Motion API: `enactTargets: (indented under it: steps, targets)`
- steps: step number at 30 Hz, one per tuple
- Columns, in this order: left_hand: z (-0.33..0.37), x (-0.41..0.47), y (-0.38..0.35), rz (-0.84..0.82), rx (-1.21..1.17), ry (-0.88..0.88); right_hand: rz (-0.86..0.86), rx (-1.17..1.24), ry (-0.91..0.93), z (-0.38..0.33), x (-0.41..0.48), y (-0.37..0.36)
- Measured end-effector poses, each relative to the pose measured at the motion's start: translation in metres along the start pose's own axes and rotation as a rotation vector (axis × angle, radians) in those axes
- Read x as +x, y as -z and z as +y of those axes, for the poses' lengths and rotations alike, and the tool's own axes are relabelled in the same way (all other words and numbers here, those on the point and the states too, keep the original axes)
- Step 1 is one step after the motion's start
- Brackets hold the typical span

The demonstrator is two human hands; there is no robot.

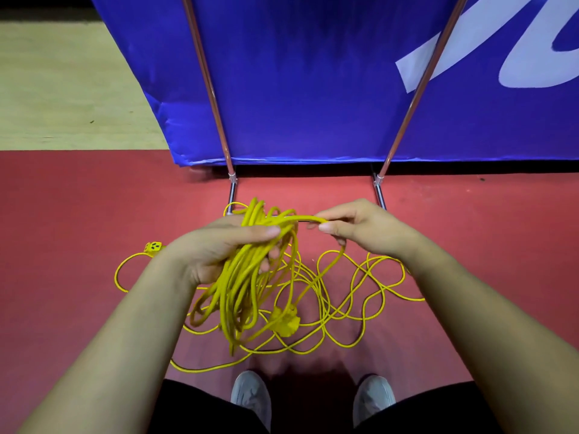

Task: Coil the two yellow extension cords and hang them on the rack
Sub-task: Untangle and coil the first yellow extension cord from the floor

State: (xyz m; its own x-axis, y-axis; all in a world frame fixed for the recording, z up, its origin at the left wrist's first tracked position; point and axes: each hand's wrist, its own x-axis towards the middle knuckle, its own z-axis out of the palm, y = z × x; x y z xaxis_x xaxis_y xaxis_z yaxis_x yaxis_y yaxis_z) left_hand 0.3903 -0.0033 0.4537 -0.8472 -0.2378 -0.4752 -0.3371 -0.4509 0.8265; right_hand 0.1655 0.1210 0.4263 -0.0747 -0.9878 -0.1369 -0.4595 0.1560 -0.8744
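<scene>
The left hand (pixel 216 249) grips a gathered coil of yellow extension cord (pixel 247 286) to hold its loops together, while the right hand (pixel 360 227) pinches the next strand, seemingly to add another loop, the rest sprawling loose on the red floor (pixel 470 245) before the rack (pixel 380 189).

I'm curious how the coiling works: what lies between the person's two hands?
In the head view, a short stretch of yellow extension cord spans the gap, from the coil in the left hand to the pinching right hand.
</scene>
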Motion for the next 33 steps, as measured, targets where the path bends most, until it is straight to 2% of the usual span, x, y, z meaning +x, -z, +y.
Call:
enactTargets:
  steps: [3, 6, 9, 11, 15, 19, 23, 27, 31, 33]
  targets:
    - [-0.004, 0.001, -0.005, -0.041, 0.075, -0.021, -0.016, -0.058, 0.067, -0.022, 0.001, -0.015]
    - [-0.004, 0.001, -0.006, -0.06, 0.094, -0.051, 0.07, -0.069, 0.034, -0.028, 0.001, -0.019]
    - [-0.005, 0.0, -0.01, -0.129, 0.203, -0.077, 0.038, -0.344, 0.018, -0.025, 0.0, -0.015]
    - [-0.006, 0.0, -0.012, -0.194, 0.261, -0.077, 0.01, -0.405, 0.094, -0.022, 0.001, -0.02]
    - [-0.006, -0.002, -0.012, -0.26, 0.247, -0.062, -0.006, -0.357, 0.259, -0.016, 0.004, -0.033]
    - [-0.004, -0.003, -0.009, -0.239, 0.272, -0.1, 0.053, -0.212, 0.159, -0.024, 0.003, -0.033]
    - [-0.001, -0.003, -0.004, -0.266, 0.234, -0.1, 0.03, -0.154, 0.257, -0.029, 0.007, -0.032]
    - [-0.002, -0.003, -0.005, -0.294, 0.242, -0.081, -0.097, 0.041, 0.058, -0.03, 0.0, -0.036]
    - [0.003, -0.008, -0.003, -0.251, 0.316, -0.105, -0.03, 0.008, 0.044, -0.035, 0.001, -0.038]
    - [0.005, -0.009, 0.0, -0.139, 0.403, -0.159, 0.04, -0.034, 0.026, -0.039, 0.003, -0.033]
